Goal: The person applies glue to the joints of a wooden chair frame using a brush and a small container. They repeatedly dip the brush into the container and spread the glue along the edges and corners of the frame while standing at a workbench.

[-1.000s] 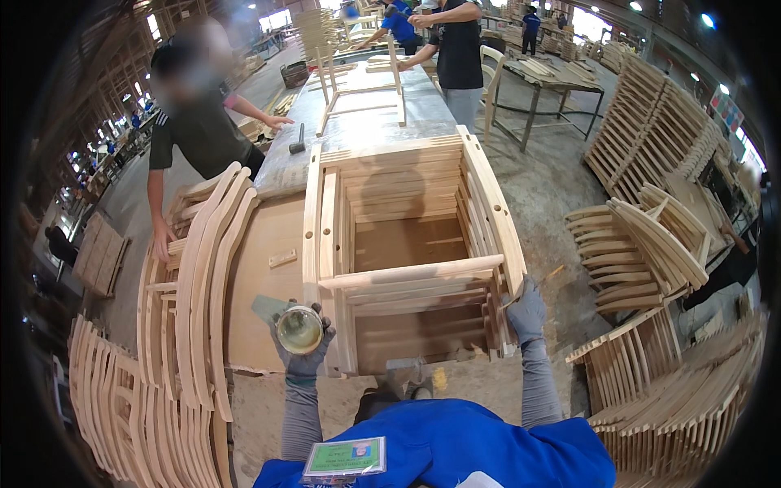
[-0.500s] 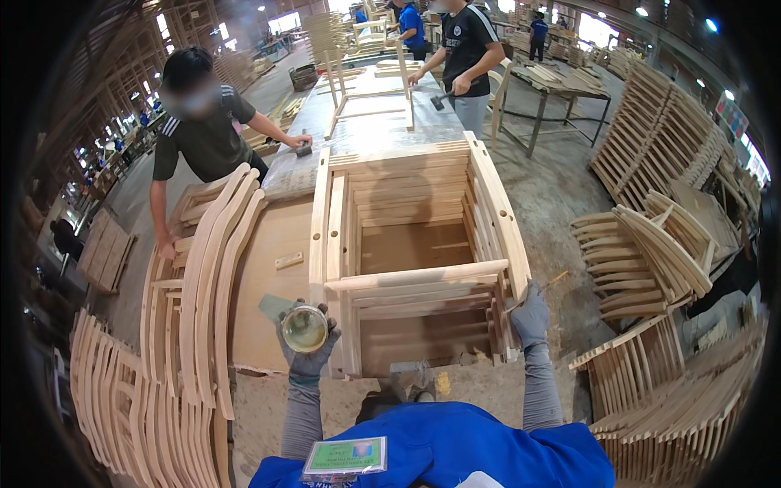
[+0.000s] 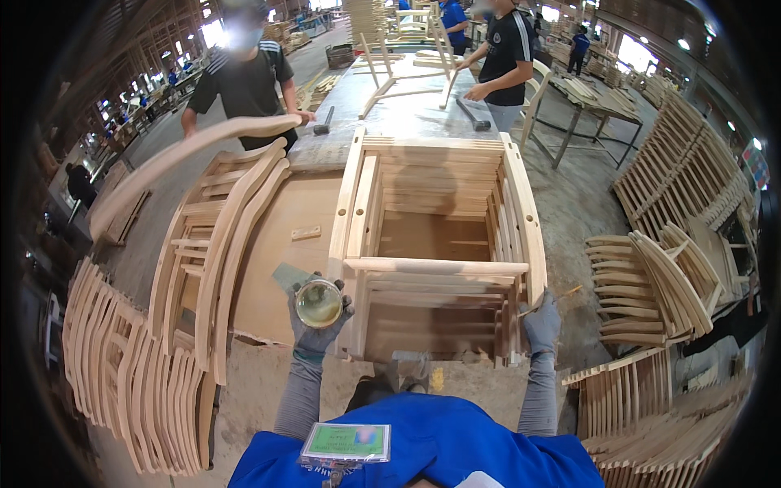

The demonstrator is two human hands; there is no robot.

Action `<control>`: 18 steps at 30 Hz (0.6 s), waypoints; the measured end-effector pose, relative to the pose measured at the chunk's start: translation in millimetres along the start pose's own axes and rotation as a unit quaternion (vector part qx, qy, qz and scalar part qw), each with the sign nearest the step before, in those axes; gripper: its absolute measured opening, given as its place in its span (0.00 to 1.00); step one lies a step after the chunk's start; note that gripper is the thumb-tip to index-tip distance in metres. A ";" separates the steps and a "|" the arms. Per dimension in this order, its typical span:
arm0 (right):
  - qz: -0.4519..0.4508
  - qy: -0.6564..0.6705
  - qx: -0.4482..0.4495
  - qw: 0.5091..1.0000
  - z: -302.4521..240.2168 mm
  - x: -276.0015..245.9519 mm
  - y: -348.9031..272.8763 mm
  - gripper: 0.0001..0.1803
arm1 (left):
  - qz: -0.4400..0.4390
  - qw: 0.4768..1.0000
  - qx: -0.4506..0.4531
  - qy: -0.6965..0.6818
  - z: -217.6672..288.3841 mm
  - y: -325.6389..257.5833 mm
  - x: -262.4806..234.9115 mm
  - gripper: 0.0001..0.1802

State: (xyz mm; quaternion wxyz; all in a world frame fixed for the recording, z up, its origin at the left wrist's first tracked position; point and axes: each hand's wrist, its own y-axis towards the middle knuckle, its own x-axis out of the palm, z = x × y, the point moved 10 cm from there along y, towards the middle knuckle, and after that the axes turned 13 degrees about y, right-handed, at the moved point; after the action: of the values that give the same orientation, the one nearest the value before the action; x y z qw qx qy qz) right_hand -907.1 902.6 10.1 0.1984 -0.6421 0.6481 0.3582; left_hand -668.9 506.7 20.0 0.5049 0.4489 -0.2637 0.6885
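- Since the earlier frame your head has come closer over the work, so the wooden chair frame (image 3: 439,244) fills more of the view, and the person in the dark shirt (image 3: 244,77) across the bench now swings a long curved slat (image 3: 187,154) over the stack at your left.
- Your left hand (image 3: 317,321), in a grey glove, has its fingers curled round a small open tin (image 3: 319,302) holding yellowish liquid, its mouth facing up, just beside the near left corner of the chair frame.
- Your right hand (image 3: 543,321), also gloved, is closed on a thin stick-like tool (image 3: 553,297) whose tip points up and to the right; it sits at the near right corner of the frame, touching or almost touching the side rail, I cannot tell which.
- That chair frame stands on a brown board (image 3: 277,260), with its round front rail (image 3: 443,267) running between your two hands and its slatted panels stacked inside.
- A small wooden block (image 3: 306,233) lies on the board to the left of the frame.
- A stack of curved chair parts (image 3: 220,244) leans along the left of the board, with more piled at the lower left.
- Further bundles of slatted pieces (image 3: 651,285) lie on the floor at your right.
- Beyond the frame a second person in a black shirt (image 3: 504,57) stands at a grey worktable (image 3: 407,106) where a hammer (image 3: 325,122) lies.
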 end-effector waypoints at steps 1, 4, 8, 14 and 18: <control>-0.002 -0.008 0.007 1.000 1.1 0.7 0.3 0.33 | -0.001 1.000 -0.002 -0.003 -0.5 -0.3 0.5 0.31; -0.008 -0.013 0.022 1.000 0.8 1.6 0.0 0.34 | -0.011 1.000 0.004 -0.007 1.5 -1.4 -2.8 0.32; -0.006 0.009 0.015 1.000 -0.4 -0.3 1.0 0.37 | -0.017 1.000 0.004 -0.017 1.4 -1.0 -6.0 0.34; -0.008 0.002 0.019 1.000 1.3 -0.4 1.5 0.37 | -0.013 1.000 0.002 -0.022 0.8 0.3 -9.7 0.35; -0.009 0.002 0.024 1.000 1.6 -0.5 0.6 0.37 | -0.013 1.000 0.002 -0.028 0.0 0.1 -8.8 0.34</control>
State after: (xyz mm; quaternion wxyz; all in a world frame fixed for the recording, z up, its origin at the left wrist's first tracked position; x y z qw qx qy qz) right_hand -908.0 904.0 9.5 0.2156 -0.6441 0.6507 0.3394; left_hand -668.2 502.6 12.2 0.5053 0.4725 -0.2710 0.6694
